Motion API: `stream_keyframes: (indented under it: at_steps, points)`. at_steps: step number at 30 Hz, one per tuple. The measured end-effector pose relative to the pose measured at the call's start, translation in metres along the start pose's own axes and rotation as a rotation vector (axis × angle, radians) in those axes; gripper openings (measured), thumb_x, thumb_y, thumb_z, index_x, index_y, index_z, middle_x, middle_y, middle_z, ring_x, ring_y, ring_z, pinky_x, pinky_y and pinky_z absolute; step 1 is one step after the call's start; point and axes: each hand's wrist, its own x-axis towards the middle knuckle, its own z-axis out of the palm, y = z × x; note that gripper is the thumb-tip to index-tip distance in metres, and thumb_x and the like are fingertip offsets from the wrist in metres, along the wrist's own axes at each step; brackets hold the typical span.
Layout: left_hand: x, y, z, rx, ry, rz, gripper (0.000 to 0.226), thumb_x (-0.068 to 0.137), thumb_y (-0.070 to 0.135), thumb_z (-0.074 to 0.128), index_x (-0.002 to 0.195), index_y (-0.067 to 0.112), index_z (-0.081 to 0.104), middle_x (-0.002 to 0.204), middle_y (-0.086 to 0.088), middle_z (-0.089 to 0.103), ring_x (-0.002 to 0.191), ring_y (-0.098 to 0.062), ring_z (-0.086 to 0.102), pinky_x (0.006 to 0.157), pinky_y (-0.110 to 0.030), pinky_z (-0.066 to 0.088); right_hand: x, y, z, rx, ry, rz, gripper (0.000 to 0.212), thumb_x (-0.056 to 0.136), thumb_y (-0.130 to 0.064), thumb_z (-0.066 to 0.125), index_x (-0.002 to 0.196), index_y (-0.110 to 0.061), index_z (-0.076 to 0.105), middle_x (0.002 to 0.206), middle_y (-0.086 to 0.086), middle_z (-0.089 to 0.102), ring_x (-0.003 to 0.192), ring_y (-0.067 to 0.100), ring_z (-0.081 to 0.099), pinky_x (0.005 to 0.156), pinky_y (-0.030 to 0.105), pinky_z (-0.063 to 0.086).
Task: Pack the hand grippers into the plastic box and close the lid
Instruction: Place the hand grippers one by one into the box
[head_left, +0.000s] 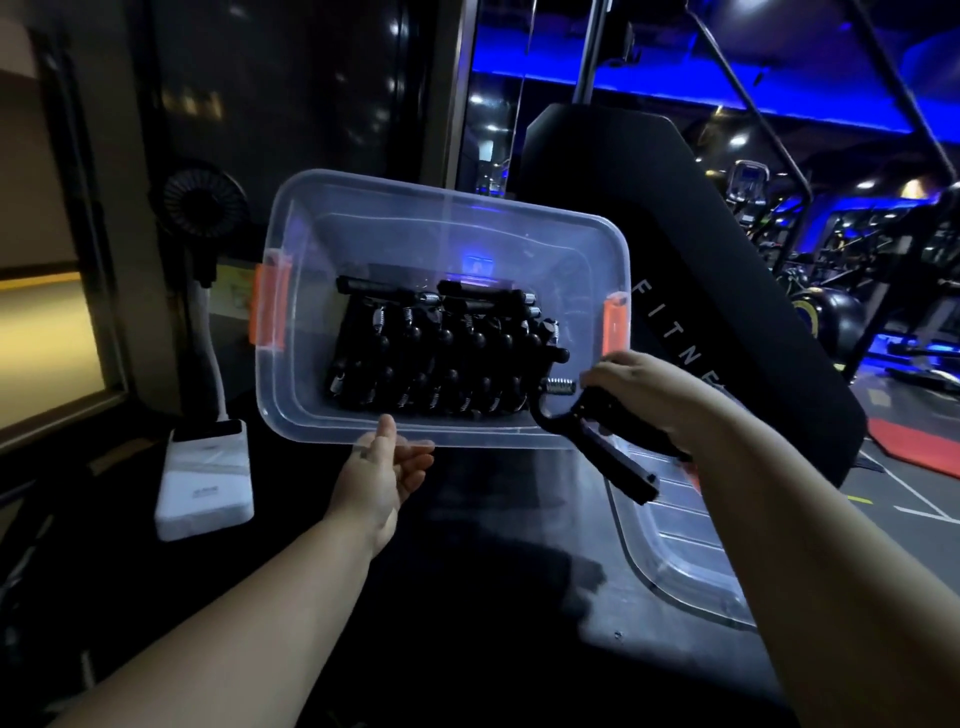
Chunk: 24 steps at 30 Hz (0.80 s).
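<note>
Right hand (647, 400) is closed around one black hand gripper (592, 436), held at the near right corner of the plastic box (363, 208); its spring end points into the box, its free handle points down toward the camera. Left hand (387, 467) grips the near rim of the box, thumb on top, fingers underneath, holding the box tilted with its opening toward the camera.

Inside the box, a packed row of black hand grippers (441, 348) lies against the lower wall, springs visible. Orange latches sit at the left end (267, 306) and right end (615, 325) of the box.

The clear lid (685, 551) lies flat on a dark surface (467, 597) below the right forearm, apart from the box.

On the same surface to the left stands a white power bank (205, 478) with a small fan (202, 200) rising behind it.

Behind the box stands a black padded panel (701, 234) with partly hidden lettering. Beyond it, a dim gym room with blue lighting and exercise machines (883, 270).
</note>
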Motion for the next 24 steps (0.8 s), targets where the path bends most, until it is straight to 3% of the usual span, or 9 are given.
stream_keyframes:
  at_steps: [4, 7, 10, 14, 16, 18, 24]
  points:
    - [0.001, 0.0, 0.001, -0.055, 0.019, -0.004, 0.035, 0.101, 0.042, 0.033, 0.088, 0.013, 0.048, 0.085, -0.008, 0.07, 0.071, -0.014, 0.063, 0.064, -0.025, 0.048, 0.019, -0.031, 0.017, -0.073, 0.037, -0.114, 0.03, 0.068, -0.044, 0.058, 0.078, -0.016, 0.066, 0.067, 0.008, 0.065, 0.058, 0.02, 0.057, 0.057, 0.032, 0.042]
    - [0.004, -0.001, -0.001, -0.096, 0.017, 0.006, 0.031, 0.101, 0.04, 0.035, 0.089, 0.015, 0.049, 0.085, -0.008, 0.068, 0.071, -0.015, 0.062, 0.065, -0.027, 0.046, 0.032, -0.053, 0.029, -0.191, 0.043, -0.221, 0.017, 0.081, -0.036, 0.059, 0.081, -0.021, 0.067, 0.058, -0.005, 0.059, 0.047, 0.008, 0.049, 0.045, 0.021, 0.037]
    - [0.005, -0.003, -0.002, -0.13, 0.02, 0.042, 0.033, 0.1, 0.041, 0.036, 0.092, 0.013, 0.053, 0.082, -0.008, 0.067, 0.07, -0.015, 0.062, 0.064, -0.028, 0.046, 0.043, -0.077, 0.044, -0.335, 0.073, -0.355, 0.007, 0.086, -0.03, 0.061, 0.089, -0.028, 0.067, 0.08, -0.005, 0.066, 0.071, 0.012, 0.058, 0.063, 0.023, 0.044]
    - [0.007, -0.003, -0.002, -0.149, 0.021, 0.055, 0.049, 0.103, 0.04, 0.027, 0.094, 0.003, 0.056, 0.083, -0.008, 0.07, 0.069, -0.012, 0.067, 0.067, -0.027, 0.049, 0.066, -0.099, 0.068, -0.426, 0.124, -0.466, 0.023, 0.088, -0.034, 0.059, 0.11, -0.032, 0.065, 0.097, -0.005, 0.064, 0.088, 0.018, 0.058, 0.073, 0.025, 0.043]
    - [0.006, -0.002, -0.003, -0.164, 0.015, 0.062, 0.053, 0.103, 0.041, 0.024, 0.097, 0.0, 0.057, 0.081, -0.009, 0.071, 0.072, -0.012, 0.068, 0.069, -0.028, 0.05, 0.078, -0.108, 0.08, -0.457, 0.166, -0.516, 0.027, 0.088, -0.037, 0.057, 0.114, -0.037, 0.062, 0.105, -0.001, 0.066, 0.097, 0.025, 0.06, 0.085, 0.035, 0.049]
    - [0.005, -0.001, -0.003, -0.191, 0.023, 0.072, 0.052, 0.101, 0.044, 0.024, 0.088, 0.005, 0.056, 0.077, -0.01, 0.071, 0.074, -0.015, 0.069, 0.071, -0.028, 0.05, 0.088, -0.117, 0.092, -0.53, 0.209, -0.583, 0.03, 0.09, -0.036, 0.056, 0.119, -0.036, 0.06, 0.11, 0.002, 0.067, 0.104, 0.029, 0.058, 0.094, 0.039, 0.044]
    - [0.005, 0.001, -0.003, -0.225, 0.022, 0.067, 0.042, 0.102, 0.041, 0.024, 0.085, 0.012, 0.048, 0.078, -0.015, 0.071, 0.076, -0.021, 0.071, 0.068, -0.029, 0.052, 0.126, -0.132, 0.125, -0.628, 0.273, -0.738, 0.033, 0.092, -0.035, 0.051, 0.125, -0.034, 0.057, 0.111, 0.005, 0.063, 0.105, 0.029, 0.057, 0.092, 0.035, 0.029]
